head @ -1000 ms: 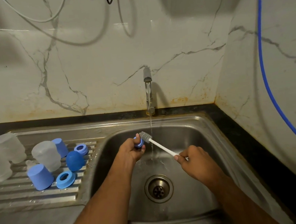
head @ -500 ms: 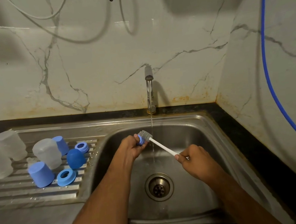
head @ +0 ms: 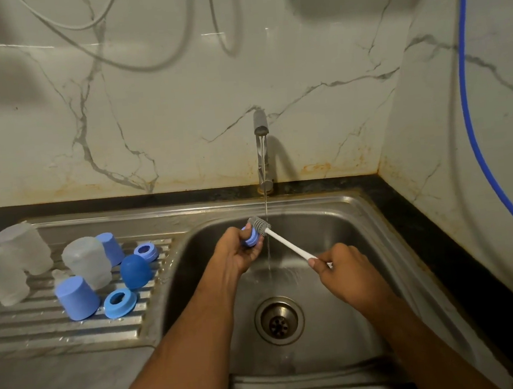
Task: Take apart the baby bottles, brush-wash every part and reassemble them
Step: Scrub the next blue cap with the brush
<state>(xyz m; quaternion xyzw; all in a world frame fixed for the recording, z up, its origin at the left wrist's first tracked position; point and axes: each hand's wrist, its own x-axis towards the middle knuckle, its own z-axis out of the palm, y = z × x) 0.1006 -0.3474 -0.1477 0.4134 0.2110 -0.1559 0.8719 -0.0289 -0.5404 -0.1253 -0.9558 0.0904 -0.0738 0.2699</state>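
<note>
Over the sink we pinch a small blue bottle ring in the fingers of our left hand, just left of the tap's thin stream. Our right hand is curled round the white handle of the brush. The brush's long axis runs up and leftward from the right hand, its grey head touching the ring, so the left hand is the nearer; the other parts lie on the drainboard.

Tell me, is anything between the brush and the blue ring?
Nothing visible. The brush head meets the blue ring held by the left hand; the right hand grips the handle.
</note>
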